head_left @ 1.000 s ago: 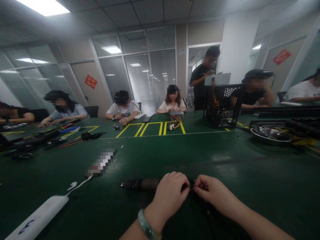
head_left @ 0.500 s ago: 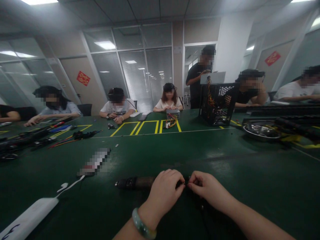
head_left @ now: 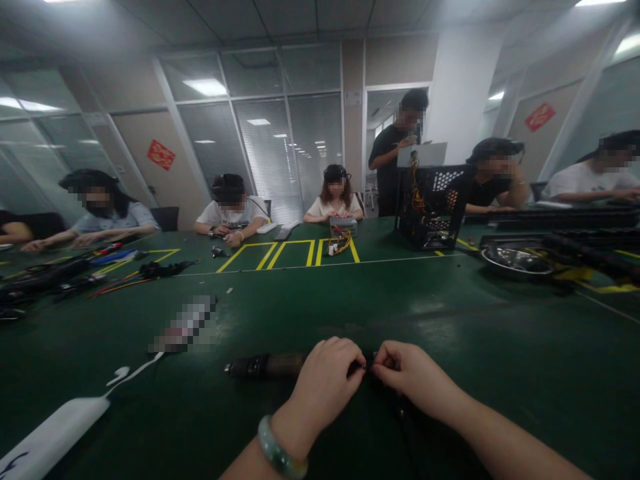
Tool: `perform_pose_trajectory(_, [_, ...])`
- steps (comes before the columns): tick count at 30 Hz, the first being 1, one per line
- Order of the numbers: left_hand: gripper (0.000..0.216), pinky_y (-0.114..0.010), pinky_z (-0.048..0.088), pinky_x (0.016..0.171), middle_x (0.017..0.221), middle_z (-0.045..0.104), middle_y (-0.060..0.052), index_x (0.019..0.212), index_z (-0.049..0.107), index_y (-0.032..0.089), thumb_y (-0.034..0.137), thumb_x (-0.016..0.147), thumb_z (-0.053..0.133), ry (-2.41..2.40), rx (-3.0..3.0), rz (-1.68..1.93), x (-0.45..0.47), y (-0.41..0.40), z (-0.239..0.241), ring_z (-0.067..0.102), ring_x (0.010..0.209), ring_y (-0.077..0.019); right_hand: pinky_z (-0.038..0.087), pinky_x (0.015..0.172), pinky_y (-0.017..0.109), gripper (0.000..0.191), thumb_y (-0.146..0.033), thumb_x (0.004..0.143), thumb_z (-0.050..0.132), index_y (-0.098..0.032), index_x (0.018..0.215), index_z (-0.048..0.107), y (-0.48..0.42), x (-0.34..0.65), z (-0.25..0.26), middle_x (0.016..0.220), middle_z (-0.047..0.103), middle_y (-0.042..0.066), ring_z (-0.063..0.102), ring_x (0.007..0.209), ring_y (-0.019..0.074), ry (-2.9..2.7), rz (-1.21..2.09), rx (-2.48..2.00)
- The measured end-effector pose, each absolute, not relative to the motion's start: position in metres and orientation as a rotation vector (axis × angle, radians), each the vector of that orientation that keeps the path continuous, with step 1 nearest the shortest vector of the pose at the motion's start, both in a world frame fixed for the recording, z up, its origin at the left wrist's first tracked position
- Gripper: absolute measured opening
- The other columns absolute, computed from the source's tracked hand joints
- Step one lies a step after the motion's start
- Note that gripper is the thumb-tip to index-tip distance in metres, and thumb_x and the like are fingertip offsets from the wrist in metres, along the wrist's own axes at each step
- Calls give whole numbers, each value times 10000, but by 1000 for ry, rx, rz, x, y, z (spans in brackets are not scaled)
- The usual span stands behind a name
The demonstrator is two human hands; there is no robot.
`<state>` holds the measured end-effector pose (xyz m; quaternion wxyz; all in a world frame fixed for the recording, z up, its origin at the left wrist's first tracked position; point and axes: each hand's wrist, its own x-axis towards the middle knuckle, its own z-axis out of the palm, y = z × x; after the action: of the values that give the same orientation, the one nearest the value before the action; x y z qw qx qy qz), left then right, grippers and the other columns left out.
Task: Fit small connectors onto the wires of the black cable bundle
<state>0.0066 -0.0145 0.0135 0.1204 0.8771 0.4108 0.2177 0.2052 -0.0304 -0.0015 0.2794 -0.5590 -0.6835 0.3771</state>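
Note:
My left hand (head_left: 330, 377), with a green bangle (head_left: 281, 450) at its wrist, is closed in a pinch near the bottom centre. A tiny dark piece shows at its fingertips, too small to name. Facing it, my right hand (head_left: 407, 373) also pinches; what it holds, if anything, cannot be made out. The two sets of fingertips nearly meet. Beyond and left of my left hand lies a dark cylindrical tool (head_left: 265, 365) with a metal tip, partly hidden behind that hand. A dark cord (head_left: 401, 417) runs below my right hand.
A white power strip (head_left: 55, 433) lies at the left front on the green table (head_left: 425, 320). Dark cables (head_left: 160, 269) are further left. Across the table stand a black computer case (head_left: 433, 207), a power supply (head_left: 343, 227) and a metal bowl (head_left: 517, 260). Several people sit opposite; one stands.
The whole scene has shifted slightly left in view. My hands keep nearly the same pinched pose, fingertips close together.

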Motion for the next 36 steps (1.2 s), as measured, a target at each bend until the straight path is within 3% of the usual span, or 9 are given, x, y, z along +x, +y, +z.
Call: perform_pose_trajectory(36, [74, -346, 414, 841, 959, 641, -5, 908, 610, 225, 202, 839, 623, 1244, 2564, 621, 8, -15, 13, 562, 919, -196, 393, 543, 211, 103, -275, 839, 596, -195, 828, 661, -30, 203, -2, 727, 682, 0, 610, 646, 140, -1860, 943, -1490])
